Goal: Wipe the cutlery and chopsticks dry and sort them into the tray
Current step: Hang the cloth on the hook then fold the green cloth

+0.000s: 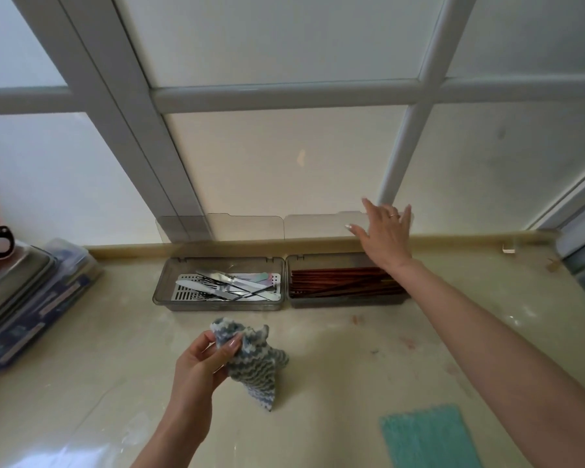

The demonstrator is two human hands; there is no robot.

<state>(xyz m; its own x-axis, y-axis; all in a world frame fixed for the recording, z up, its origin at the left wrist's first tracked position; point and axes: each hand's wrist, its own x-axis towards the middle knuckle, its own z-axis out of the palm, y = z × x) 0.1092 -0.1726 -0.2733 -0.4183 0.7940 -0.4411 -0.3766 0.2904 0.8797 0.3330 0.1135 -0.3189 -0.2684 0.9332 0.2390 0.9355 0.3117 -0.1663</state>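
Gripping a striped grey-and-white cloth [255,364] in the left hand [201,363], thumb and fingers curling round its upper end, just above the desk [98,349]. Stretching the right hand [384,231] forward, released, fingers straight and spread, seemingly touching the raised clear lid [321,226]. Lying just below that hand, in the chopstick tray [348,303]: brown chopsticks [335,282]. Lying to its left, ahead of the cloth hand, in the cutlery tray [161,288]: knives and forks [227,286]. Lying beneath the right forearm: a teal mat [429,437].

Home kitchen, counter [115,383], cutlery tray [163,285]
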